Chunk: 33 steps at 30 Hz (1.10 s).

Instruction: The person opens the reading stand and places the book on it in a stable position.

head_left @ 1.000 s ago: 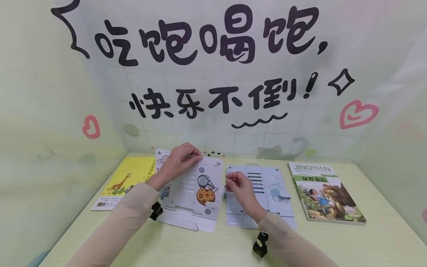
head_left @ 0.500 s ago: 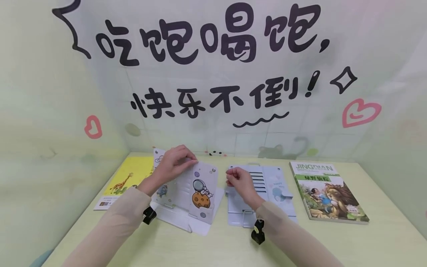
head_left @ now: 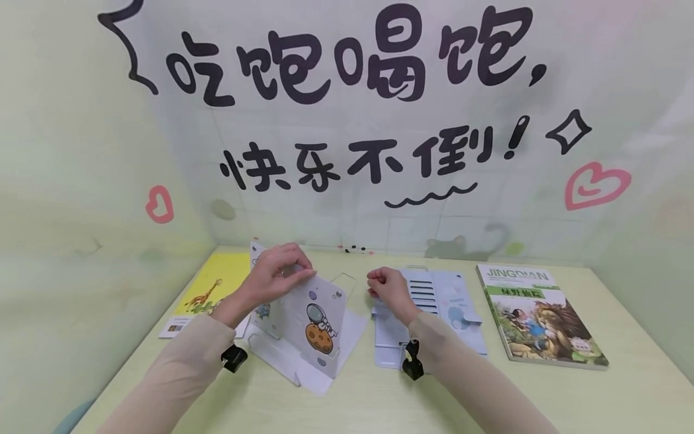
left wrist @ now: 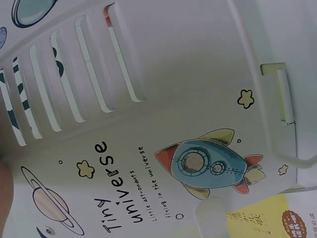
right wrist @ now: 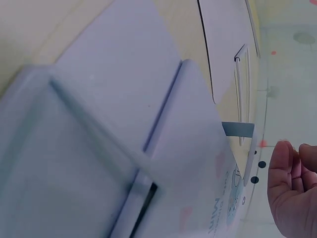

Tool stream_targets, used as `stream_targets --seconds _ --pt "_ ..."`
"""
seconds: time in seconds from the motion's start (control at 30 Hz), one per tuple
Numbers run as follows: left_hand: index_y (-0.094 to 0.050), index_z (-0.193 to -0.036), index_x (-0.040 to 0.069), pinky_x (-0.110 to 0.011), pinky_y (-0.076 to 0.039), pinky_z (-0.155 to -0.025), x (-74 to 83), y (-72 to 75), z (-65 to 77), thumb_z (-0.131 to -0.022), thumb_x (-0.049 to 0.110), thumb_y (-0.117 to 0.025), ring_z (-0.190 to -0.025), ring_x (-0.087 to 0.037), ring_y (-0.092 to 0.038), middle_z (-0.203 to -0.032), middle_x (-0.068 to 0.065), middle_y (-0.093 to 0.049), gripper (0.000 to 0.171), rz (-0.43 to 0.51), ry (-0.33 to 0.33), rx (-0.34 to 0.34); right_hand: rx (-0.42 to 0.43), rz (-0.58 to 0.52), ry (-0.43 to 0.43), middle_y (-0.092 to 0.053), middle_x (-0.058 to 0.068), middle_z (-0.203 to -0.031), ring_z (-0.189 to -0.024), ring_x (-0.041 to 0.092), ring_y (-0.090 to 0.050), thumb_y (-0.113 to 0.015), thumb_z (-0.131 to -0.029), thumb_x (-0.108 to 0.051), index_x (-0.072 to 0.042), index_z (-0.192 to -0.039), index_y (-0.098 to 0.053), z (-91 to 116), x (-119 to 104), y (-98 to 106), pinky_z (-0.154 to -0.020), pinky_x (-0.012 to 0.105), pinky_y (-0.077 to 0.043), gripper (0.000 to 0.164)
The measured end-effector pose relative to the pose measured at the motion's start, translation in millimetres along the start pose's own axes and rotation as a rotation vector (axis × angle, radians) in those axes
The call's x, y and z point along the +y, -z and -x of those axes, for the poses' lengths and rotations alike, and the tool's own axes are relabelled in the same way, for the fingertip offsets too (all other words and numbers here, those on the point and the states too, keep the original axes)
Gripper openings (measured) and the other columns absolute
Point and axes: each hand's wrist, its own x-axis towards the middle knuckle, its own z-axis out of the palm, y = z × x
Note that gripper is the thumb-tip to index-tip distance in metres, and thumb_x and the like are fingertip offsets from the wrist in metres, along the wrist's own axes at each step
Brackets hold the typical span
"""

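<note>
My left hand [head_left: 268, 280] grips the top edge of a white book stand [head_left: 295, 313] printed with an astronaut on an orange moon. The stand's slotted back panel is raised and angled over its flat white base [head_left: 349, 337]. The left wrist view shows its rocket print [left wrist: 208, 163], close up, and the "Tiny universe" lettering. My right hand [head_left: 389, 289] hovers by the upper left of a pale blue book stand [head_left: 447, 301], which lies flat. Its fingers are loosely curled, and nothing shows between them in the right wrist view.
A yellow book [head_left: 230, 274] with a giraffe lies at the left, partly behind the white stand. A book with a lion cover [head_left: 542, 325] lies at the right. A printed backdrop [head_left: 347, 199] rises behind the table [head_left: 368, 404].
The white stand's panel has been lifted steeper and turned, swinging left with my left hand; its base and wire support show more. The right hand stays near the blue stand. The head view shifted slightly.
</note>
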Motion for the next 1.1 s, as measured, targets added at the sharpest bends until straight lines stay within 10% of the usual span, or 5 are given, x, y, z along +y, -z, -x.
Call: stream_targets --seconds 0.6,0.93,1.1 --pt "-0.064 -0.076 0.008 -0.024 -0.047 -0.055 5.6 10.8 9.8 -0.071 -0.011 -0.068 -0.066 -0.009 -0.054 -0.072 -0.004 -0.062 0.020 0.119 -0.061 -0.042 -0.044 0.418 0.103 -0.066 0.011 -0.083 -0.067 0.014 -0.057 -0.060 -0.086 0.003 0.004 -0.094 -0.066 -22 -1 -19 -0.061 0.024 -0.048 0.010" --pt "-0.061 -0.070 0.002 -0.022 -0.046 -0.054 44.9 23.9 -0.3 -0.067 -0.021 -0.065 -0.064 -0.007 -0.053 -0.066 -0.007 -0.060 0.023 0.140 -0.007 -0.087 -0.075 0.612 0.145 -0.067 0.014 -0.092 -0.082 0.023 -0.060 -0.064 -0.084 0.002 0.004 -0.092 -0.067 -22 -1 -25 -0.077 0.035 -0.051 0.009" --pt "-0.062 -0.071 0.004 -0.025 -0.046 -0.052 28.7 20.6 8.7 -0.068 -0.020 -0.065 -0.064 -0.008 -0.052 -0.067 -0.006 -0.060 0.025 0.141 0.006 -0.092 -0.090 0.740 0.166 -0.066 0.012 -0.085 -0.077 0.023 -0.059 -0.061 -0.085 0.003 0.003 -0.085 -0.065 -22 -1 -28 -0.073 0.034 -0.051 0.004"
